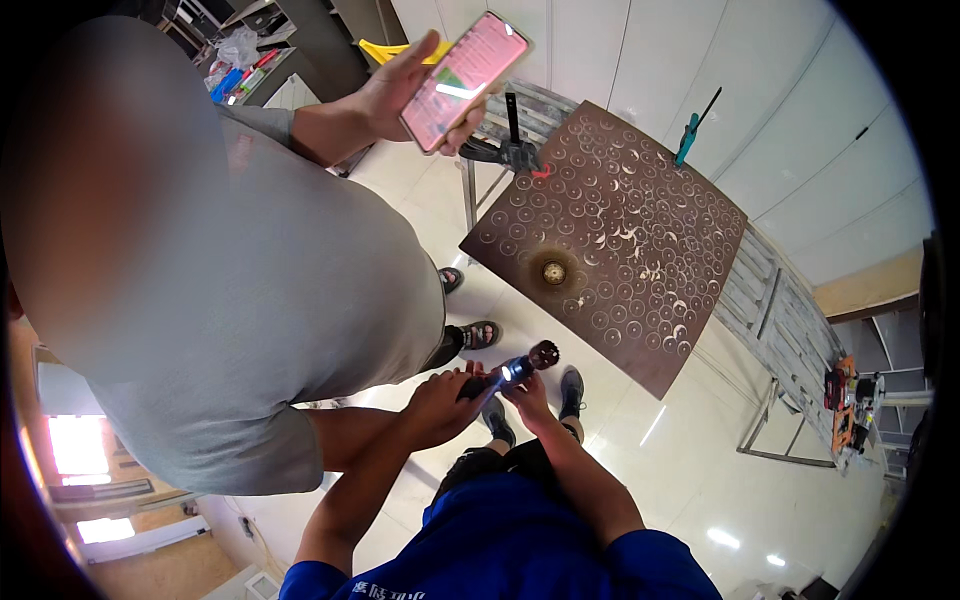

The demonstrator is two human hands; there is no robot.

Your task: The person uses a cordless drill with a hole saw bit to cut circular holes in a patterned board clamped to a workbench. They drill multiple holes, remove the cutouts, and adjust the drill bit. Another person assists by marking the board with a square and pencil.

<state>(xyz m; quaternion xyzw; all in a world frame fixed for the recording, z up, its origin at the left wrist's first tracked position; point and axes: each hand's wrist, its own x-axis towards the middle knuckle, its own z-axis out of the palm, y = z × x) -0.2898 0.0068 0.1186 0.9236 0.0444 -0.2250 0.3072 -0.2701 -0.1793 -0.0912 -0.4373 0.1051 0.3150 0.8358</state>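
Note:
In front of my body I hold a power drill (513,373) with a lit light and a toothed hole saw (544,354) on its front end. My left hand (437,408) is closed round the drill's dark rear part. Just behind the hole saw, my right hand (530,399) grips the drill from below. Beyond the tool lies a brown board (630,350) covered with many round cut marks. A round brass-coloured spot (554,272) with a dark stained ring sits near the board's near left edge, apart from the hole saw.
At my left stands a person in a grey shirt (290,290), holding a phone (465,80) over the board's far left. A black clamp (515,150) and a teal clamp (687,140) grip the board on a slatted bench (775,290). More tools (850,405) lie at the right.

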